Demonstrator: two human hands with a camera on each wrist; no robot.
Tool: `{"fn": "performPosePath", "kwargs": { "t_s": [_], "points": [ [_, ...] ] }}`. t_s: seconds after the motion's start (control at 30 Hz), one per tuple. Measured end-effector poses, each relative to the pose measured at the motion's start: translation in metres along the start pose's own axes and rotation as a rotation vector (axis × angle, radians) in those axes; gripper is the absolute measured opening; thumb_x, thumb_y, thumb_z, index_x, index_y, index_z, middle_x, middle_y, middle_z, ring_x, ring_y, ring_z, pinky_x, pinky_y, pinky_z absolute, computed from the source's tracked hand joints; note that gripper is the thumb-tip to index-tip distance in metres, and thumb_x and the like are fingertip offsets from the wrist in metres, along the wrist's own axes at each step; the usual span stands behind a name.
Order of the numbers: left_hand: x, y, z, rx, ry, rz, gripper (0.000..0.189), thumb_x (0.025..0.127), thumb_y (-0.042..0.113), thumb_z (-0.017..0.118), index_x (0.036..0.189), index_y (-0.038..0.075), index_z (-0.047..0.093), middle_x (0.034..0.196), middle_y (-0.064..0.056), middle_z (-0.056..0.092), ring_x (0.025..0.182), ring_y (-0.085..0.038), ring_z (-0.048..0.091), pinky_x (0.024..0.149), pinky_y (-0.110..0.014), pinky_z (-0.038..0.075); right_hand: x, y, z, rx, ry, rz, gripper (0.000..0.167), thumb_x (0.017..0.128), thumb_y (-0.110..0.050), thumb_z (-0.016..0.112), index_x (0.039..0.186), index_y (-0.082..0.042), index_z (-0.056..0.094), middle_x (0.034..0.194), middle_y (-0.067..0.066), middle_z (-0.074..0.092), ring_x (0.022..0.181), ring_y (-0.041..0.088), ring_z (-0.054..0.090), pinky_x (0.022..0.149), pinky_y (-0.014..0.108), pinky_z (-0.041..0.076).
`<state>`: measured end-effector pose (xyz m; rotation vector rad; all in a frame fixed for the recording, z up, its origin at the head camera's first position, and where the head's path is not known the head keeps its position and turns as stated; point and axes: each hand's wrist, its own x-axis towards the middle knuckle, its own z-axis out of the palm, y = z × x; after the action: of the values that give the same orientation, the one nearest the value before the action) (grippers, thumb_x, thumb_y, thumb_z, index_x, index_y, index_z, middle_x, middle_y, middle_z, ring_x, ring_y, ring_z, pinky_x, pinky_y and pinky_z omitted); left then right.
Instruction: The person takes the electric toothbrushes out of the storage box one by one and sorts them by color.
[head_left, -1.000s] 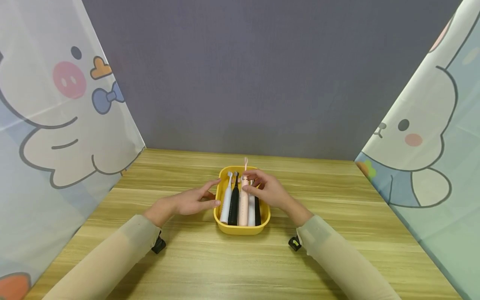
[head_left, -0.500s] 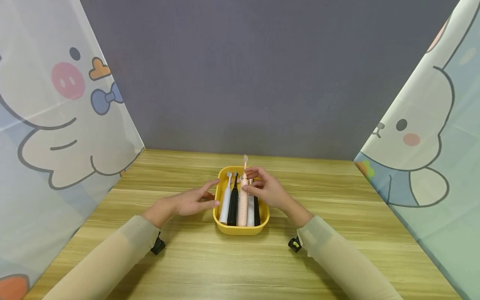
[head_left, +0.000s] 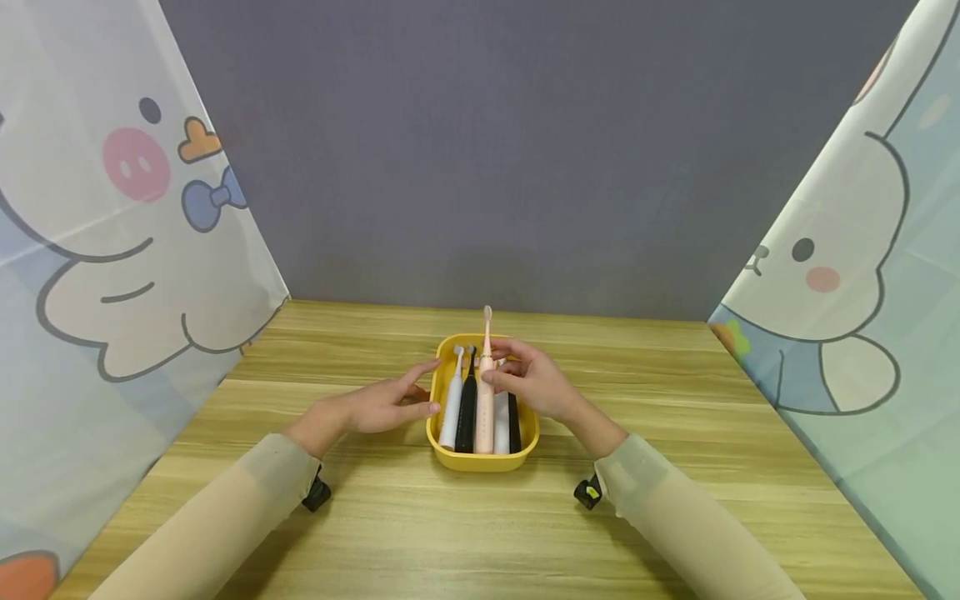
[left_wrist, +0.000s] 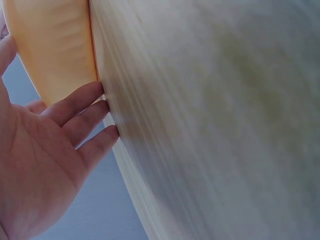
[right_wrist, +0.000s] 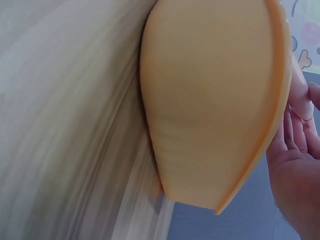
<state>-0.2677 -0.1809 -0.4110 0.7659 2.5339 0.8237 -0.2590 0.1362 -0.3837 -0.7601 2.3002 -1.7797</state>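
A yellow tray [head_left: 486, 461] stands on the wooden table and holds several electric toothbrushes. My right hand [head_left: 531, 379] pinches a pink electric toothbrush [head_left: 485, 408] near its neck; its head sticks up past the tray's far rim while its lower end stays inside. To its left lie a black toothbrush [head_left: 467, 410] and a white toothbrush [head_left: 452, 408]; to its right, another white one [head_left: 502, 421] and a dark one [head_left: 513, 423], partly under my hand. At the tray's left side my left hand [head_left: 382, 403] touches the rim with fingers spread. In the left wrist view, fingertips meet the table beside the tray wall.
The wooden table [head_left: 465, 533] spreads out around the tray. Behind it rises a grey panel [head_left: 495, 167]. Cloths printed with cartoon animals hang at the left [head_left: 112, 275] and right [head_left: 840, 350] sides.
The pink toothbrush has risen slightly, its head now higher and a little further left, still in my right hand. My left hand stays at the tray's side.
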Motion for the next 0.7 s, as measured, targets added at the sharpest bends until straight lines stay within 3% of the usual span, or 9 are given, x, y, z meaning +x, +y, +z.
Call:
{"fn": "performPosePath", "kwargs": {
  "t_s": [0.3,0.7],
  "points": [
    [-0.001,0.000,0.000,-0.015,0.004,-0.008,0.091,0.108,0.070,0.054,0.178,0.035,0.007,0.161,-0.018,0.059,0.148,-0.041,0.058,0.126,-0.066,0.040,-0.001,-0.005,-0.001,0.039,-0.053,0.055,0.048,0.106,-0.010,0.073,0.150,0.004,0.058,0.138,0.022,0.067,0.107,0.019,0.074,0.087,0.038,0.068],
    [-0.001,0.001,0.001,-0.011,0.005,-0.004,0.092,0.108,0.069,0.054,0.178,0.033,0.007,0.161,-0.019,0.059,0.148,-0.041,0.058,0.127,-0.065,0.040,-0.010,-0.006,-0.003,0.085,-0.133,0.098,0.057,0.105,-0.009,0.074,0.155,0.004,0.050,0.138,0.027,0.061,0.105,0.024,0.074,0.088,0.050,0.069]
  ]
}}
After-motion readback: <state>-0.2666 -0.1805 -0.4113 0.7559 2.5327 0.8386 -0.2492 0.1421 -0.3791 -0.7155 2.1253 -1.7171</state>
